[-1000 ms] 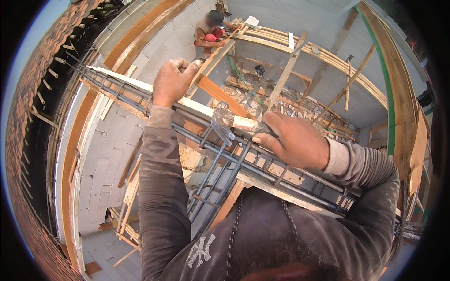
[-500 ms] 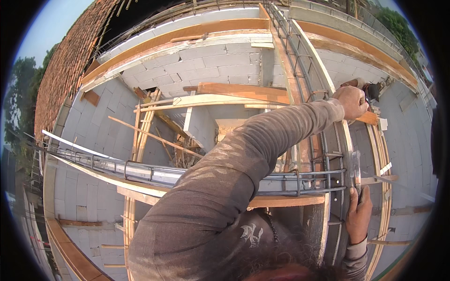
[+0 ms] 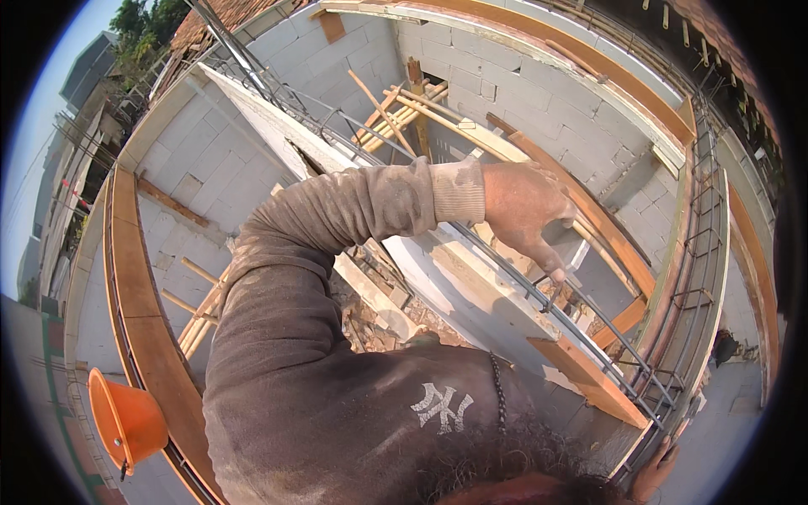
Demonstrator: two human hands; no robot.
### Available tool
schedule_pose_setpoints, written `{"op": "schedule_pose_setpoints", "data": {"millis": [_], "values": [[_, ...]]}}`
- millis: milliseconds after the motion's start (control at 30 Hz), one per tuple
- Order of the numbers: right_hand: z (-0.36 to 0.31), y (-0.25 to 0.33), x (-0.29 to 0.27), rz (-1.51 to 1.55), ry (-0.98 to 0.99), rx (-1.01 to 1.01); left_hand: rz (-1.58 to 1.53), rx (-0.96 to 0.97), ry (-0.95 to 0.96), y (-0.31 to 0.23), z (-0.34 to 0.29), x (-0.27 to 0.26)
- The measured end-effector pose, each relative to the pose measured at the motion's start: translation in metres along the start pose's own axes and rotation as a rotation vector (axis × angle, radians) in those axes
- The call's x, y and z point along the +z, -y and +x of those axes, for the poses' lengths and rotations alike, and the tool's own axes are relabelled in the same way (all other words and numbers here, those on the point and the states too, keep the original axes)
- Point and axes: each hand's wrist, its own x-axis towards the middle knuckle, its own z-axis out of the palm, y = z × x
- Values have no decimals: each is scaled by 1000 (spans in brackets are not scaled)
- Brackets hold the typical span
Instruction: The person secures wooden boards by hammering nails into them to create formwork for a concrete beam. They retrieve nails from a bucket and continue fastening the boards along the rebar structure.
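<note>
My left hand (image 3: 526, 210), in a dusty brown sleeve, is stretched out above a line of steel reinforcing bars (image 3: 589, 316). Its thumb and fingers are apart, with nothing visible between them. Below it runs a pale formwork board (image 3: 488, 282) beside the bars. Near the lower right rim, my right hand (image 3: 655, 473) is partly cut off and curled beside the corner of the formwork. What it grips is hard to make out at the picture's rim.
An orange bucket (image 3: 130, 421) hangs beside a brown wooden board (image 3: 151, 337) at left. Grey block walls (image 3: 539, 80) surround a deep opening with bamboo poles (image 3: 396, 126) and rubble below. A rebar cage (image 3: 694, 261) runs along the right.
My view has turned leftward, bringing the bucket in. My left hand has left the board at the right and opened. My right hand, earlier around a tool's handle, now shows lower.
</note>
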Motion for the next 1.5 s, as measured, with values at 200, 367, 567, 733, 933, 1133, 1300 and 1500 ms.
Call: {"op": "schedule_pose_setpoints", "data": {"millis": [200,367,567,733,933,1133,1300,1500], "values": [[25,-17,-3,122,65,108,113,-314,-470,26,-126,56],[86,-4,-28,185,-108,-68,110,-333,-584,27,-121,75],[223,157,-75,508,-323,-469,59,-316,-608,26,-122,80],[216,400,-96,660,63,-751,-51,-264,-598,33,-123,81],[97,636,-66,591,408,-1212,-98,-229,-664,40,-128,91],[20,794,-34,520,1,-1839,-28,-20,-827,52,-152,108],[10,854,6,430,-14,-1811,43,-176,-836,63,-308,97],[2,862,0,398,78,-1766,622,-1118,-965,85,-578,62]]}}
